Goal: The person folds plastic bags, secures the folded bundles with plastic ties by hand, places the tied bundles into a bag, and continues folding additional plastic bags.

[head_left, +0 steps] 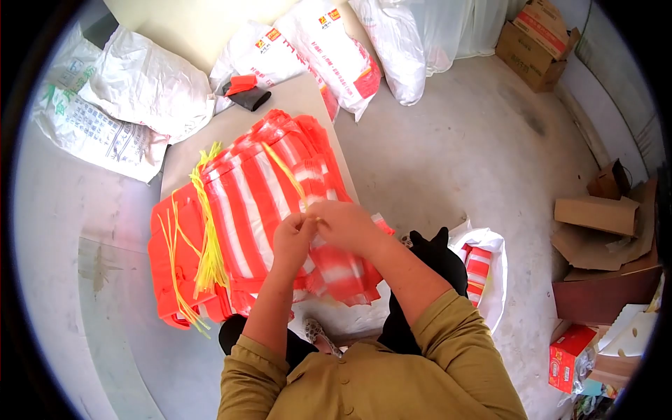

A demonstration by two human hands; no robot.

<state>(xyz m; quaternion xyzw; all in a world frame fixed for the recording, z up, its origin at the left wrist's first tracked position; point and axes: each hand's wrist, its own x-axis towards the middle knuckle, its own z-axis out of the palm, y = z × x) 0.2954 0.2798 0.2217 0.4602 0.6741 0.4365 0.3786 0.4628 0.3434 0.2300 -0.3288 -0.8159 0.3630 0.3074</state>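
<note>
My left hand [294, 238] and my right hand [343, 225] meet over the front of a stack of red-and-white striped plastic bags [241, 203]. Fingers of both are closed in a pinch around a thin yellow strip [285, 168], which runs away from them across the bags. Whether a bag is also caught between the fingers is hidden. On the stack's left side lies a bunch of loose yellow strips [208, 245], partly over plain red bags [175, 245]. Below my right forearm, crumpled striped plastic [343, 276] hangs toward my lap.
The bags rest on a low table [297, 91], with a black-and-red object [248, 96] at its far end. White sacks [154, 84] stand around it. Right of my knee is an open white sack [495, 280] holding striped bundles. Cardboard boxes [595, 213] line the right wall.
</note>
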